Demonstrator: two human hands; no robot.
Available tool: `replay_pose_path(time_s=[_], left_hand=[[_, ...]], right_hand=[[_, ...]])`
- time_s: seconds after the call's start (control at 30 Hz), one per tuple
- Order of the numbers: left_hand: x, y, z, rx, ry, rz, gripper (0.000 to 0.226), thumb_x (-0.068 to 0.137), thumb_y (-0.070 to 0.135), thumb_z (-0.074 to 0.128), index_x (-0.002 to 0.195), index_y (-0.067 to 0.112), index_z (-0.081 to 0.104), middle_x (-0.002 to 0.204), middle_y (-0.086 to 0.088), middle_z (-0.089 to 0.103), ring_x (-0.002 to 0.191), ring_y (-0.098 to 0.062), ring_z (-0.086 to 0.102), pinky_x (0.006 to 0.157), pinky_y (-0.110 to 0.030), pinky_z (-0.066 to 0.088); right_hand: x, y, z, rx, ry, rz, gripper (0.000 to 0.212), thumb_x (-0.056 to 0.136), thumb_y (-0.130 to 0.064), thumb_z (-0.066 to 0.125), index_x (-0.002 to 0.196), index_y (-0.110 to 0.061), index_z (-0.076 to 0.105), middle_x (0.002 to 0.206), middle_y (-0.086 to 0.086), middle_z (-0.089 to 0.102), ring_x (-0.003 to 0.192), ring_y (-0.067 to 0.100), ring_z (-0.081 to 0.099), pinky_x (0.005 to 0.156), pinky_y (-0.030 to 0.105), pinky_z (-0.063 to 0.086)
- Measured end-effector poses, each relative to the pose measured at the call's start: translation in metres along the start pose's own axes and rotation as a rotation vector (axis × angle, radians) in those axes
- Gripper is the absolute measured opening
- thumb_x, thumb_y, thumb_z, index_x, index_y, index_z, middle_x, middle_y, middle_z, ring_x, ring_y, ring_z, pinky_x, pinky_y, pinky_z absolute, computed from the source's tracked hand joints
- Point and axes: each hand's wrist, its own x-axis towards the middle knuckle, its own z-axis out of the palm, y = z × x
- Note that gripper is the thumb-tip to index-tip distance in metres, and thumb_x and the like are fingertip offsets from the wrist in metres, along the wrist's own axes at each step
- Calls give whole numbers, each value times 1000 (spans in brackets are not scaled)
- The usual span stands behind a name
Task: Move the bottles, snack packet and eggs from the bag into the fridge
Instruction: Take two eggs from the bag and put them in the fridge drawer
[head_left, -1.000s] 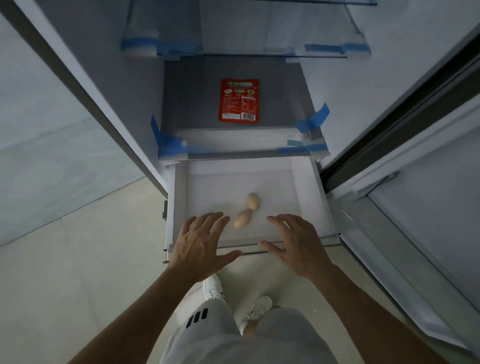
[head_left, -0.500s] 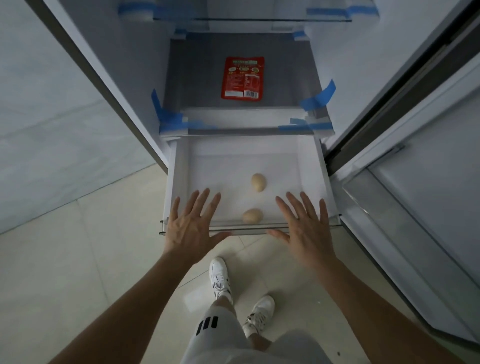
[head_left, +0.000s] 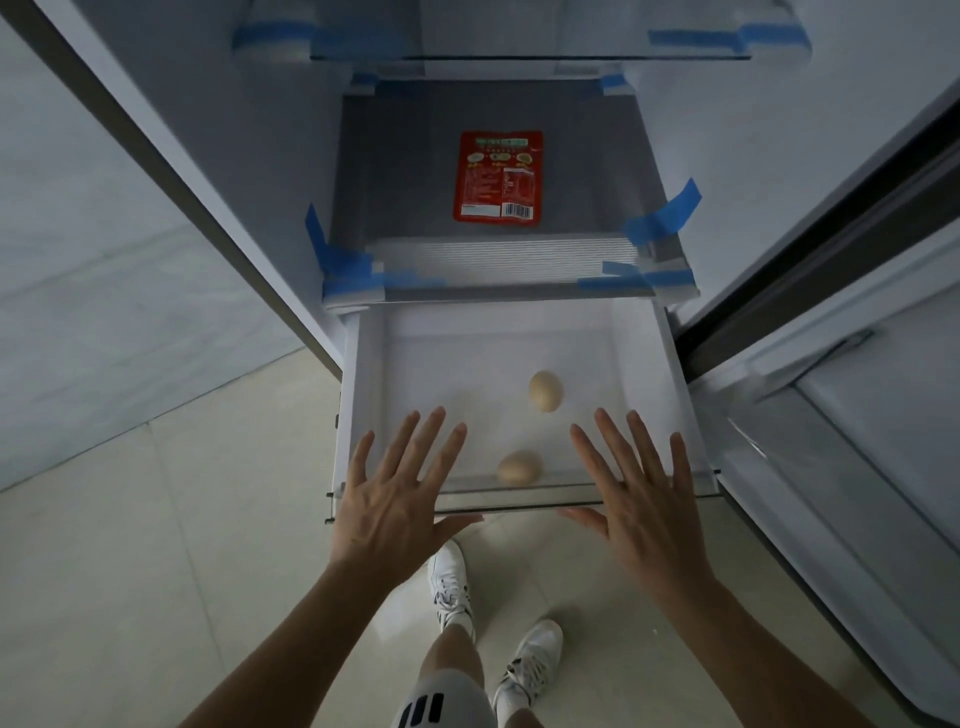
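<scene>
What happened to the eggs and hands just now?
The two tan eggs, side by side a second ago, have rolled apart: the near egg now lies by the front wall of the white drawer, the far egg farther back. The left hand and right hand have flattened, fingers spread. The red snack packet stays on the grey shelf.

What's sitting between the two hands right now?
In the head view, one egg lies between the left hand and right hand, just inside the front wall of the drawer. The second egg sits farther back.
</scene>
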Motion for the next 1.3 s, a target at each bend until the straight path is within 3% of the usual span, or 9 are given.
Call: replay_pose_path(time_s=[0.2, 0.57, 0.7, 0.83, 0.97, 1.13, 1.3], left_hand=[[6, -6, 5, 21, 37, 42, 93, 87, 84, 27, 159, 28, 15, 167, -4, 12, 152, -30, 15, 117, -64, 23], [74, -34, -19, 5, 112, 46, 91, 90, 79, 22, 160, 24, 2, 168, -10, -1, 155, -31, 3, 123, -53, 13], [108, -52, -34, 40, 122, 31, 93, 92, 76, 25, 159, 20, -7, 167, -11, -10, 154, -29, -7, 125, -49, 4], [134, -69, -48, 82, 117, 61, 93, 92, 72, 29, 158, 21, -10, 166, -8, -11, 153, -28, -10, 124, -47, -3], [153, -83, -54, 101, 78, 77, 91, 90, 75, 23, 155, 24, -17, 166, -4, -12, 154, -26, -10, 125, -47, -3], [169, -90, -59, 101, 62, 92, 87, 90, 74, 23, 159, 29, -4, 169, -4, 2, 155, -27, 2, 125, -49, 4], [184, -94, -62, 93, 56, 87, 84, 91, 73, 23, 157, 33, -12, 169, 0, -5, 155, -24, -2, 126, -46, 4]], right_hand=[[1, -4, 2, 18, 93, 46, 81, 92, -77, 28, 157, -29, 30, 166, 7, 23, 151, 35, 24, 116, 65, 23], [75, 9, -3, 96, 103, 165, 89, 90, -76, 31, 160, -22, 17, 166, 14, 18, 151, 39, 21, 116, 64, 27], [120, 18, -11, 86, 114, 164, 100, 82, -81, 37, 160, -23, 13, 166, 15, 16, 151, 40, 22, 118, 62, 22], [154, 26, -18, 67, 125, 145, 101, 83, -84, 38, 159, -21, 22, 166, 15, 19, 151, 40, 22, 118, 59, 17], [173, 33, -19, 50, 109, 95, 100, 80, -84, 33, 158, -21, 26, 164, 15, 25, 150, 40, 25, 118, 62, 21], [190, 37, -21, 71, 97, 68, 93, 86, -81, 32, 157, -22, 28, 162, 14, 30, 147, 42, 31, 116, 65, 24], [205, 37, -23, 94, 76, 58, 93, 83, -76, 31, 157, -22, 28, 162, 13, 31, 146, 42, 32, 117, 65, 23]])
